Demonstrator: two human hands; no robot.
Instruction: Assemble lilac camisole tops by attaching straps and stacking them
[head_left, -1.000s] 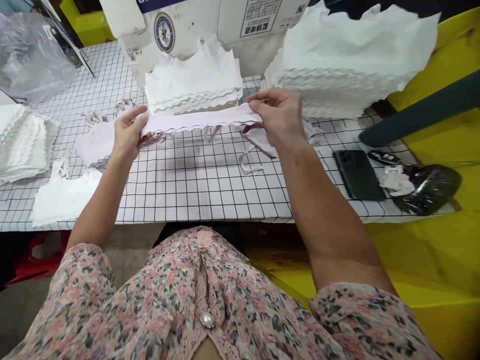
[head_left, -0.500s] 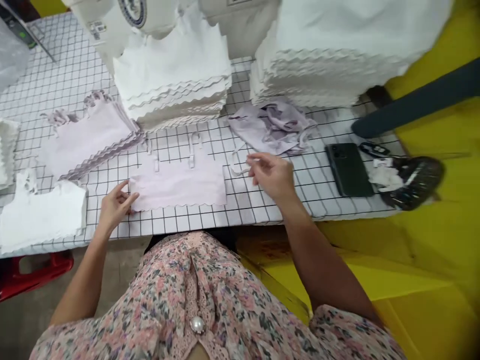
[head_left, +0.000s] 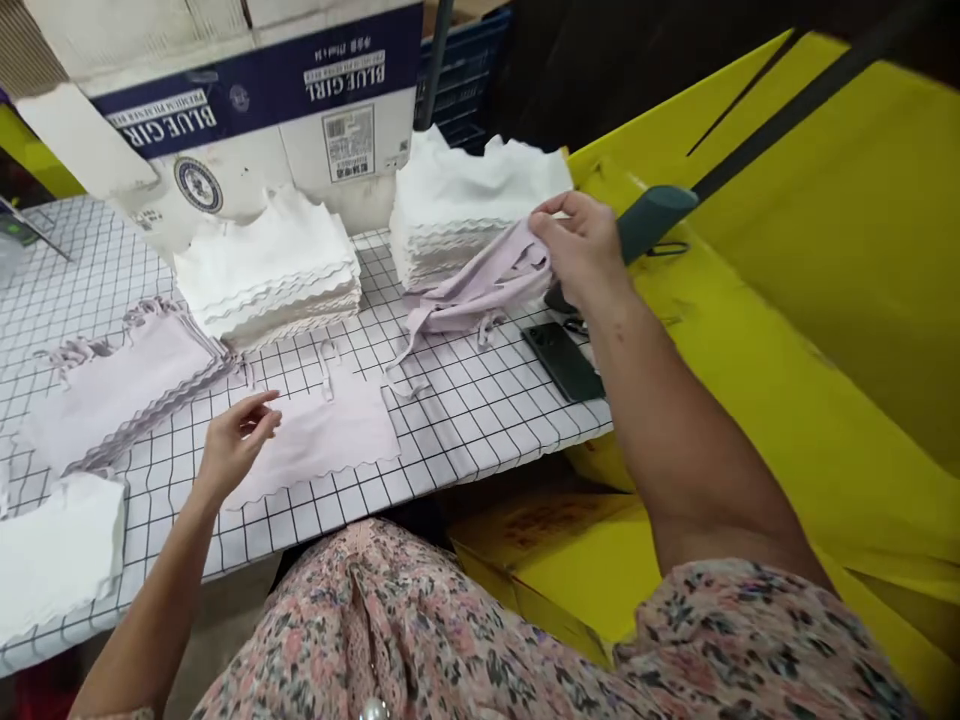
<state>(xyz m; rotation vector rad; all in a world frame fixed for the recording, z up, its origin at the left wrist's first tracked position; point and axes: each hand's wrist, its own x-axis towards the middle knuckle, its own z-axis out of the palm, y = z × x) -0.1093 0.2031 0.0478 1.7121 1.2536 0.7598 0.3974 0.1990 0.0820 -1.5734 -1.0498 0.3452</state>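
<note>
Hands apart: my right hand [head_left: 581,250] pinching crumpled lilac camisole [head_left: 480,280] near far right edge of desk [head_left: 465,430], long axis running down-left from fingers; my left hand [head_left: 236,445] open, fingers loosely spread, just beside flat pale-pink camisole [head_left: 319,430], nearer it than right hand.

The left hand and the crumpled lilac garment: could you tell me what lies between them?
Between the left hand and the crumpled garment, the head view shows a flat pale-lilac garment.
</note>
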